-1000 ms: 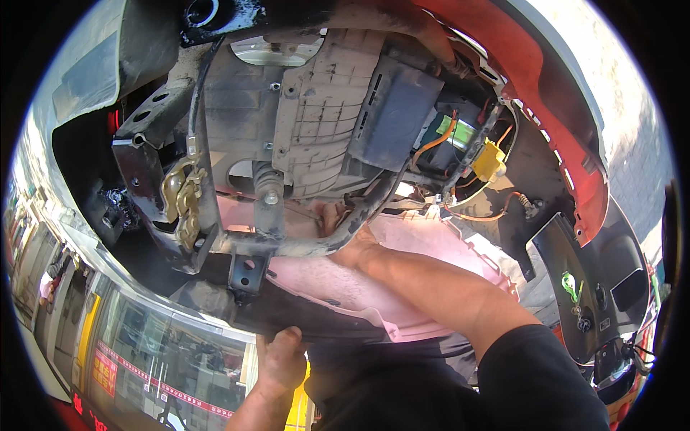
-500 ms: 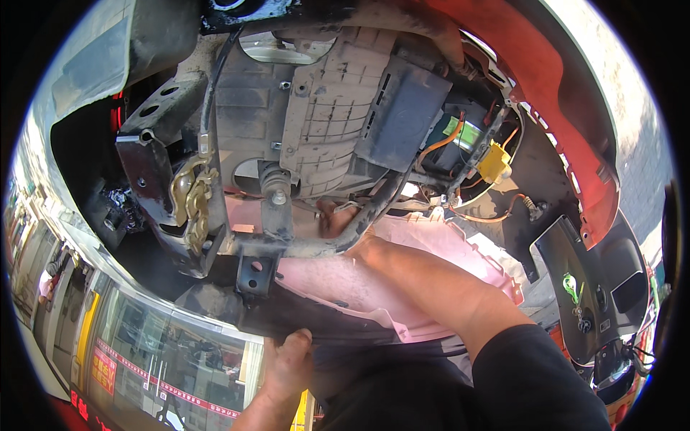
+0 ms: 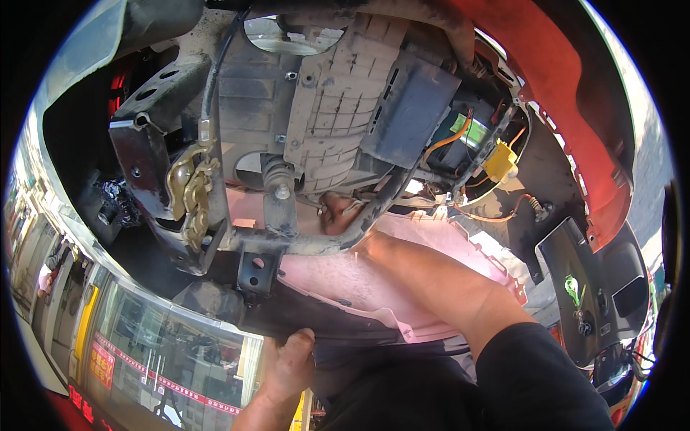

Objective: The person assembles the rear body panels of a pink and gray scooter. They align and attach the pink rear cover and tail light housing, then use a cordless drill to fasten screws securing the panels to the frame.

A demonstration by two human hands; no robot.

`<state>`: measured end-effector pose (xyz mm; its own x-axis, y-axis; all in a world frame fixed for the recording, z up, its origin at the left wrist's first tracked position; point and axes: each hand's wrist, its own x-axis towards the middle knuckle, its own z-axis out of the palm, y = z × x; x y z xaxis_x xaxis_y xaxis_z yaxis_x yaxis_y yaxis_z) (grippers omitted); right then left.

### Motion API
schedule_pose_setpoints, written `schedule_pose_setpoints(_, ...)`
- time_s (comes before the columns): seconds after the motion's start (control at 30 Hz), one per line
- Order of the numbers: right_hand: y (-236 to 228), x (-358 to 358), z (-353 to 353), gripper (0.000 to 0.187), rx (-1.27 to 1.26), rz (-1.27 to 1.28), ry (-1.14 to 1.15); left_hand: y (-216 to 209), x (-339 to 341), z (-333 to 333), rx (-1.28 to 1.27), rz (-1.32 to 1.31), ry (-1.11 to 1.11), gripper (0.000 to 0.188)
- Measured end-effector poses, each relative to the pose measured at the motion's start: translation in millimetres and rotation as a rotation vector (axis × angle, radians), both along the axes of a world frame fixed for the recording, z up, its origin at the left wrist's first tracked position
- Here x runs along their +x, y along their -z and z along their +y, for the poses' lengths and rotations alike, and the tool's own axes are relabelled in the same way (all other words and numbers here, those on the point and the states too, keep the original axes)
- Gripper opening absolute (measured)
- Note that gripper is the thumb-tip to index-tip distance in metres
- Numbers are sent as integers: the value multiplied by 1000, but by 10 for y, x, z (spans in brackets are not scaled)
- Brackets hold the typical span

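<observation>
My right forearm crosses the pink body panel (image 3: 330, 276) of a scooter. Behind the bent frame tube (image 3: 374, 219), my right hand (image 3: 341, 213) has curled fingers beside thin cables; what they hold, if anything, is hidden, and the tube covers the wrist. Below, my left hand (image 3: 290, 364) is closed on the lower edge of a black plastic panel (image 3: 316, 320), thumb on top. Just above the right hand lies a dusty ribbed plastic housing (image 3: 334, 108). A mount with a round bolt (image 3: 280, 190) stands to its left.
A brass-coloured latch (image 3: 190, 190) sits on a dark bracket at left. On the right are a yellow connector (image 3: 501, 162), orange wires (image 3: 445, 140) and a red body panel (image 3: 568, 108). Farther right, keys (image 3: 575, 291) hang at a black panel. A glass shopfront (image 3: 165, 359) stands behind.
My view has shifted slightly, moving the frame parts a little in the picture. The right hand's fingers have turned slightly behind the tube. My left hand keeps its grip on the panel edge.
</observation>
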<state>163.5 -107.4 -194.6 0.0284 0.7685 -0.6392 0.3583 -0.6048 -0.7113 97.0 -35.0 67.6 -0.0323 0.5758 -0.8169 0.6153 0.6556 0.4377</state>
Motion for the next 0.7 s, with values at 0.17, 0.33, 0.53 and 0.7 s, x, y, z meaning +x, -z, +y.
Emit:
schedule_pose_setpoints(0.17,62,-47,-31,17,99,-61,-21,-13,-6,15,-47,-21,-59,32)
schedule_pose_setpoints(0.33,140,-98,-120,20,78,9,36,-23,-51,-3,-17,24,33,29)
schedule_pose_setpoints(0.53,158,-115,-162,21,128,-150,-145,16,-80,-116,82,-15,-54,32)
schedule_pose_setpoints(0.7,214,-152,-137,22,44,-52,26,-14,-125,-86,-193,-106,-443,42)
